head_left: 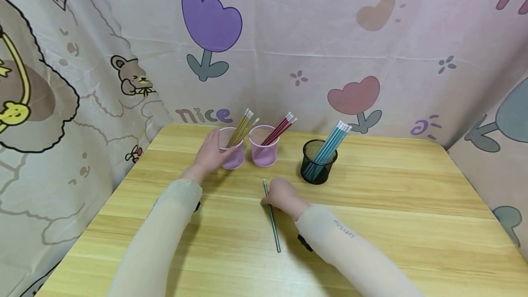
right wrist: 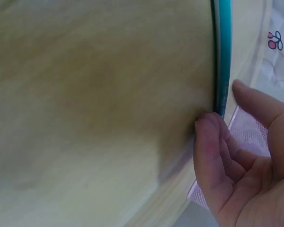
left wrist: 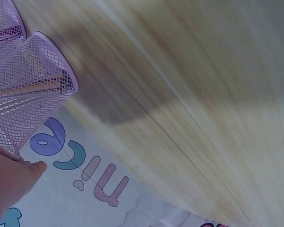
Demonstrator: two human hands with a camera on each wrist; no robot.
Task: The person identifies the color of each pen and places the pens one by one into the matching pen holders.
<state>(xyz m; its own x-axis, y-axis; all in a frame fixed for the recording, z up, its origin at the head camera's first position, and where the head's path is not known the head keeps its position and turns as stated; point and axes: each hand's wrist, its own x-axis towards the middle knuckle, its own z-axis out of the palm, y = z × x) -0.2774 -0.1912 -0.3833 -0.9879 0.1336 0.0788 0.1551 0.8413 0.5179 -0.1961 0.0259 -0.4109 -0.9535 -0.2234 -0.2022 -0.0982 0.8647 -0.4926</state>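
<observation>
A pink mesh cup [head_left: 233,158] with gold pencils [head_left: 240,132] stands at the back left of the table. My left hand [head_left: 210,152] grips this cup from the left, thumb across its front. In the left wrist view, the fingers [left wrist: 31,170] are at the rim of the mesh cup [left wrist: 33,90]. A teal pencil [head_left: 274,226] lies lengthwise in front, its white eraser end pointing away from me. My right hand [head_left: 284,197] holds it between thumb and curled fingers. In the right wrist view, the thumb tip lies right beside the teal pencil [right wrist: 223,52], and the fingers cover one end.
A second pink mesh cup [head_left: 264,155] holds red pencils [head_left: 279,131], close to the right of the first. Further right, a black mesh cup [head_left: 316,175] holds several teal pencils [head_left: 332,143]. Behind the wooden table [head_left: 396,178] hangs a printed cloth [head_left: 284,17].
</observation>
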